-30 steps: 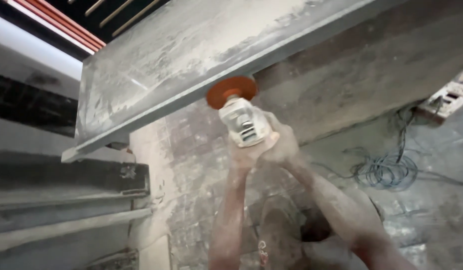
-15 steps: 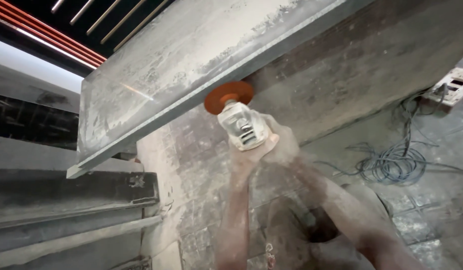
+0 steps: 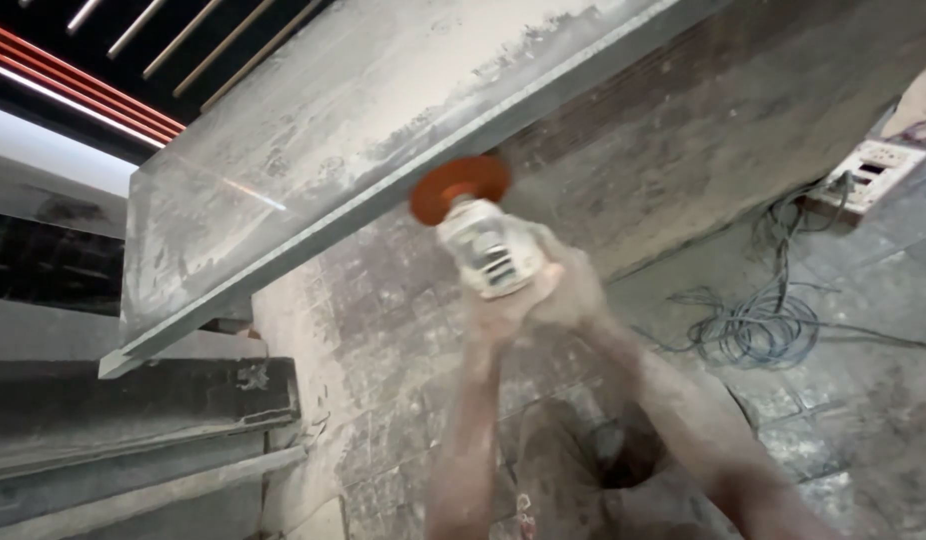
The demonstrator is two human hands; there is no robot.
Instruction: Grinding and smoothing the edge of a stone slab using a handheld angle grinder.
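A hand-held grinder (image 3: 486, 255) with a dusty silver body and an orange disc (image 3: 460, 189) points up at the lower edge of a large grey stone slab (image 3: 333, 150). The disc touches the slab's underside edge. My left hand (image 3: 503, 315) wraps the grinder's body from below. My right hand (image 3: 573, 290) grips the same body from the right side. Both forearms are coated in grey dust and reach up from the bottom of the head view.
Darker stone slabs (image 3: 133, 400) are stacked at the lower left. A coiled blue-grey cable (image 3: 763, 325) lies on the tiled floor at right, leading to a white power board (image 3: 873, 172). Red and pale rods (image 3: 73, 75) run across the top left.
The view has shifted slightly, and the grinder's disc stays at the slab's lower edge. Both hands keep their grip on the tool.
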